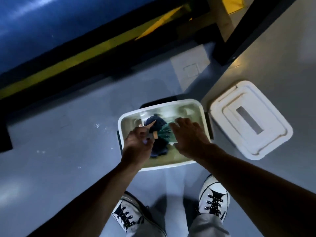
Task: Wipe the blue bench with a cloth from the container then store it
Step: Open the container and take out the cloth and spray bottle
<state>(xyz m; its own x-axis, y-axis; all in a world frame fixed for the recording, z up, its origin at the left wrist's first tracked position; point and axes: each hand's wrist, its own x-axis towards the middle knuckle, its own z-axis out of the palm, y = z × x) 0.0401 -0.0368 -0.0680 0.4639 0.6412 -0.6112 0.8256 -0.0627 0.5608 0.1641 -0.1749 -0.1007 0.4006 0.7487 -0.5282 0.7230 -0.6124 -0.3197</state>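
White container [203, 115] stood open on the floor; the left hand [136, 144] pinched something small, the right hand [189, 135] reached with released fingers. Probably picking: next, grasp one cloth [157, 127].

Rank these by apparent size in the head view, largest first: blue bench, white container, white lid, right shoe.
1. blue bench
2. white container and white lid: look nearly alike, so not ranked apart
3. right shoe, though nearer the camera

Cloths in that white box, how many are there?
2 that I can make out: a dark blue cloth in the middle of the container, and a green cloth beside it under the right hand. More may be hidden beneath the hands.
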